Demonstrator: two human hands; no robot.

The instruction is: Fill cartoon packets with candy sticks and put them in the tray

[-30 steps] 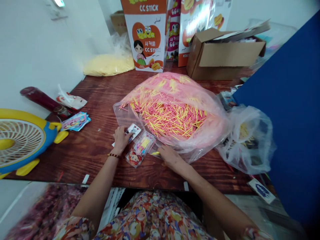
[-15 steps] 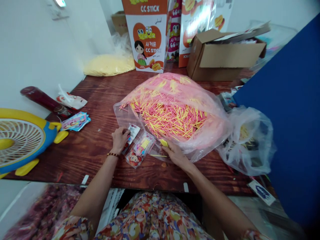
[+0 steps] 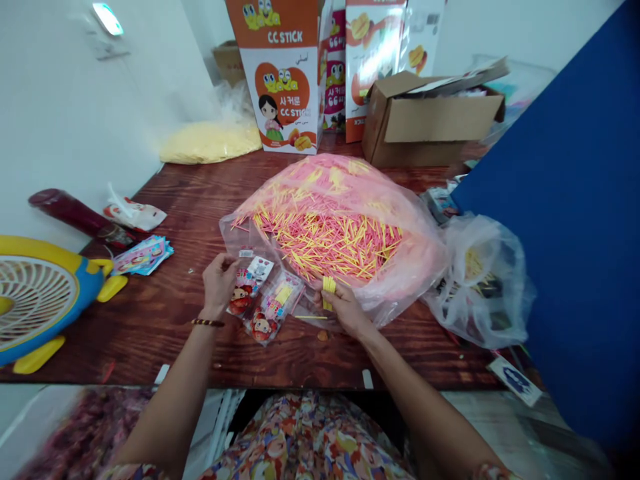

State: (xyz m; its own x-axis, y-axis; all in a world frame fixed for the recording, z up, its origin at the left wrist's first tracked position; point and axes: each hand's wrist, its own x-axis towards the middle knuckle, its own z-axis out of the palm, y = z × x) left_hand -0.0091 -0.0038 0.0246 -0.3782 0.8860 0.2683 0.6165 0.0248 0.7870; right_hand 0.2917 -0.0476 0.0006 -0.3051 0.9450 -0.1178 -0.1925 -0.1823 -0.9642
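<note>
My right hand (image 3: 345, 308) is closed around a small bundle of yellow sticks (image 3: 329, 292), held upright by the near edge of the big bag. My left hand (image 3: 220, 283) has its fingers pinched at the left edge of a clear printed packet (image 3: 243, 297) with a cartoon face. Beside it lies a second printed packet (image 3: 267, 319) showing yellow inside. A large translucent pink bag (image 3: 425, 267) lies open, heaped with thin pink and yellow sticks (image 3: 340, 243). One loose yellow stick (image 3: 311, 317) rests on the bag's near edge.
A yellow-and-blue fan (image 3: 45, 293), a dark red bottle (image 3: 70, 208) and blue-pink packets (image 3: 145, 255) are at the left. Printed cartons (image 3: 283, 87), an open cardboard box (image 3: 430, 123) and a bag of yellow material (image 3: 210, 141) stand behind. A white plastic bag (image 3: 485, 287) sits right, near a blue panel (image 3: 565, 200).
My left hand has shifted left to the packet's edge, exposing more of its print. My right hand has turned the yellow bundle more upright. The view has shifted slightly.
</note>
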